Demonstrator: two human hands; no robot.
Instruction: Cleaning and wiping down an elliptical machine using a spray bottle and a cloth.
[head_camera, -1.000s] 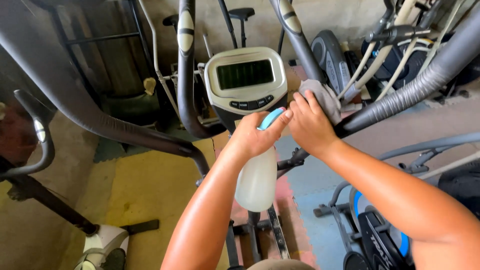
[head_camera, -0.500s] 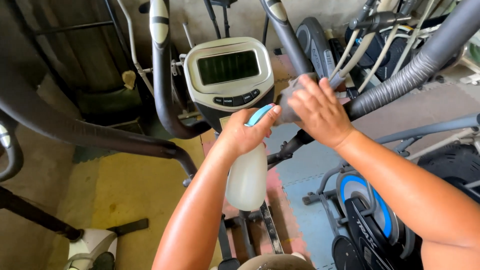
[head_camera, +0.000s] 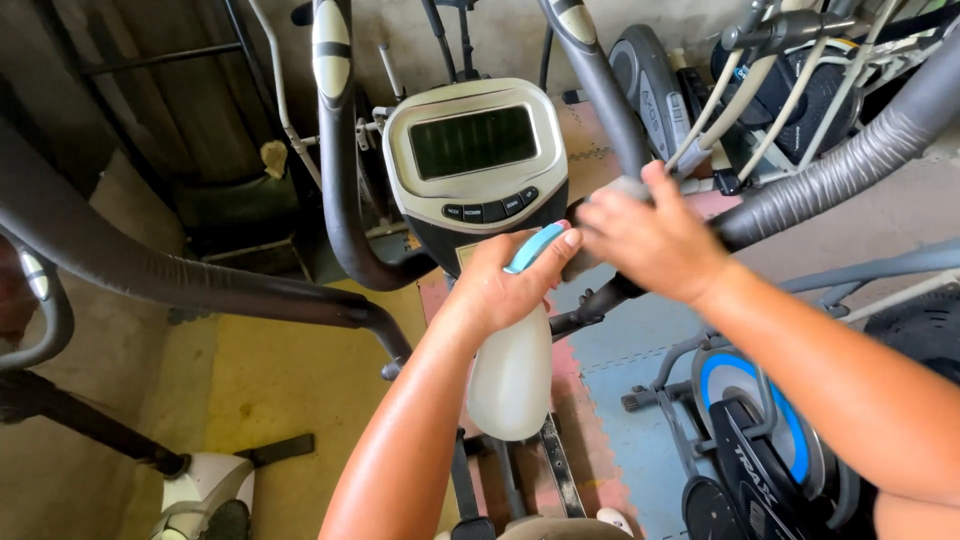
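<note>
Gripping a white spray bottle (head_camera: 512, 375) by its neck, the left hand (head_camera: 505, 285) has a finger on the blue trigger head (head_camera: 535, 248), and the bottle hangs below the fist, in front of the exercise machine's upright post. Just beside it, the right hand (head_camera: 655, 240) is clenched around a grey cloth (head_camera: 625, 188) pressed on the right handlebar (head_camera: 850, 165). Beyond both hands sits the grey console (head_camera: 475, 155) with its dark screen, and further back stand other exercise machines (head_camera: 790, 70).
</note>
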